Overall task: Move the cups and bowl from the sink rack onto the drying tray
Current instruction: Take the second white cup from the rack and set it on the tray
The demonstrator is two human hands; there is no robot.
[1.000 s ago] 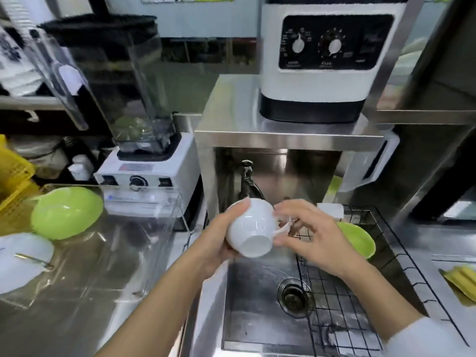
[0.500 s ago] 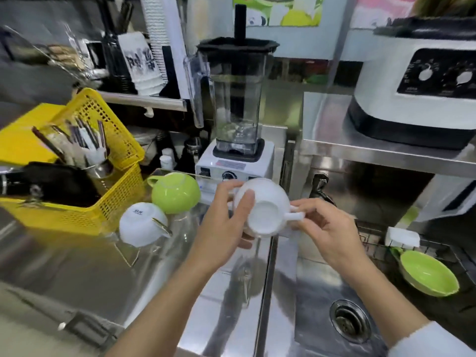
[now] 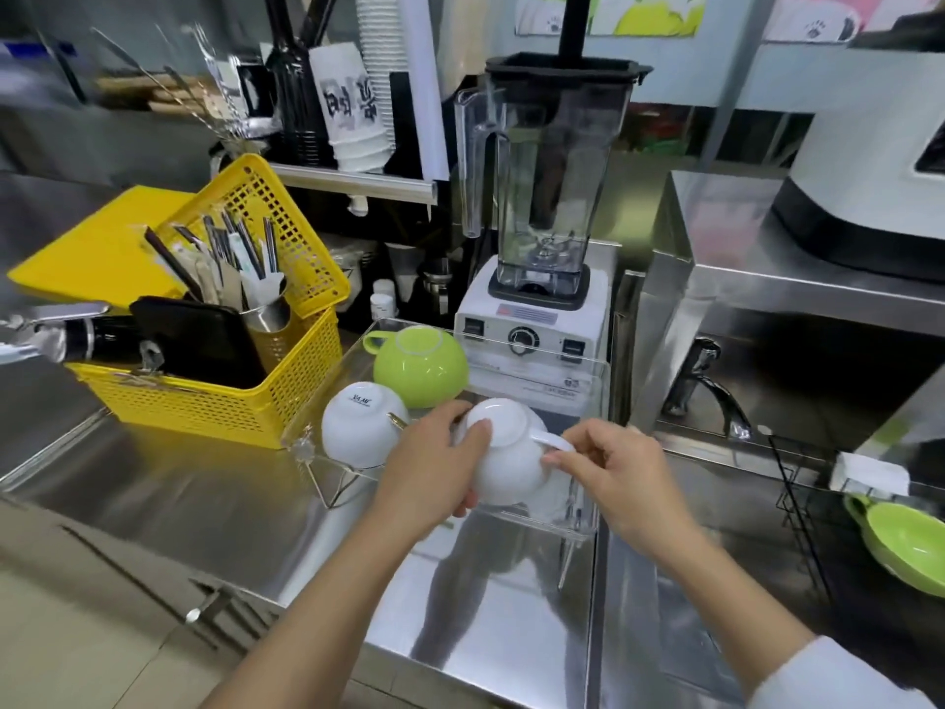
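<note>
I hold a white cup (image 3: 503,458) upside down over the clear drying tray (image 3: 588,381). My left hand (image 3: 434,470) wraps its body, and my right hand (image 3: 608,473) pinches its handle. Two cups stand upside down on the tray: a green cup (image 3: 420,365) at the back and a second white cup (image 3: 358,424) in front of it. A green bowl (image 3: 905,547) lies on the black wire sink rack (image 3: 797,504) at the far right.
A blender (image 3: 537,258) stands right behind the tray. A yellow basket (image 3: 230,396) with utensils sits to the left. The tap (image 3: 716,391) and a steel shelf with a white appliance (image 3: 869,197) are on the right. Bare steel counter lies in front.
Both hands carried the white cup from over the sink leftward to the drying tray and turned it base up. The view swung left with them.
</note>
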